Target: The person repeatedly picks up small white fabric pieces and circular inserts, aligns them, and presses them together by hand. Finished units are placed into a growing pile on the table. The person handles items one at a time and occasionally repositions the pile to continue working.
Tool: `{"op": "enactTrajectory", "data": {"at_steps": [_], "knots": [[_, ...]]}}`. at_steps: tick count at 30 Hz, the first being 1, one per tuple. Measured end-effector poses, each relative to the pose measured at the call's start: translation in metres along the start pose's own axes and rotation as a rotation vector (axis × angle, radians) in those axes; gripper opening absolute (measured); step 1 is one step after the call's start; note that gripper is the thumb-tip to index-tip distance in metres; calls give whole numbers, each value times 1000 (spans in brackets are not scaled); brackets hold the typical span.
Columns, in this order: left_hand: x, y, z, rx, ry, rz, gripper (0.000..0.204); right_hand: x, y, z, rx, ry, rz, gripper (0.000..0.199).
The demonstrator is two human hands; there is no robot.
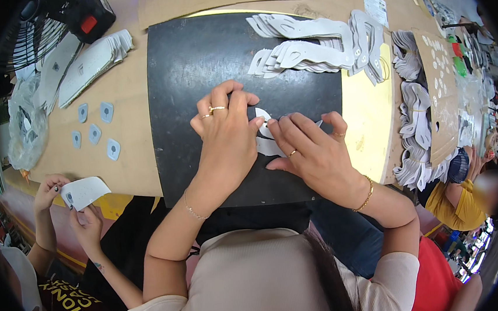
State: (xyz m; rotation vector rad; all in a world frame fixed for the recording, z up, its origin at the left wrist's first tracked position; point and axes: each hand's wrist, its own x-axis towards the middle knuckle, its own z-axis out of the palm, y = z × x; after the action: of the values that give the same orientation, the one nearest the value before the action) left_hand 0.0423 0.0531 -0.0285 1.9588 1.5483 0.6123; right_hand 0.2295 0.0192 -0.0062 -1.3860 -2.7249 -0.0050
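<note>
A white cut piece (267, 147) with dark slits lies on the black mat (195, 60), partly covered by my hands. My left hand (223, 128) has its fingers bent above the mat, and its thumb tip presses the piece's upper left edge. From the other side my right hand (313, 147) comes in with fingers bent together, fingertips down on the piece and thumb tucked below. Whether something small sits under those fingertips is hidden. Stacks of looped white cut pieces (311, 54) lie at the mat's far right.
Small grey-white patches (95, 132) and a stack of white sheets (93, 68) lie left, near a fan (34, 32) and plastic bag (28, 135). A co-worker's hands (84, 218) hold a white piece at lower left. Bundled white pieces (414, 113) line the right, beside cardboard (441, 105).
</note>
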Motion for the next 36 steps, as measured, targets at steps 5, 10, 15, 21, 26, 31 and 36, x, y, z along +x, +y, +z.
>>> {"op": "enactTrajectory", "data": {"at_steps": [5, 10, 15, 21, 26, 31, 36], "knots": [[-14, -9, -17, -74, -45, 80, 27, -1, 15, 4, 335, 20, 49, 64], [-36, -12, -10, 141, 28, 277, 36, -2, 9, 8, 234, 45, 37, 65], [-42, 1, -2, 438, 43, 351, 40, -1, 5, 3, 176, 1, 49, 68], [-48, 9, -1, 563, 25, 368, 41, -12, 8, 9, 387, 41, 99, 68], [-49, 5, 0, 566, 17, 420, 41, -14, -7, 7, 122, 71, 63, 62], [-27, -6, -17, 270, -82, 339, 33, -3, 20, -1, 485, 24, 105, 45], [-17, -11, -19, 18, 1, 305, 18, 7, 8, 14, 544, 288, 252, 18]]}}
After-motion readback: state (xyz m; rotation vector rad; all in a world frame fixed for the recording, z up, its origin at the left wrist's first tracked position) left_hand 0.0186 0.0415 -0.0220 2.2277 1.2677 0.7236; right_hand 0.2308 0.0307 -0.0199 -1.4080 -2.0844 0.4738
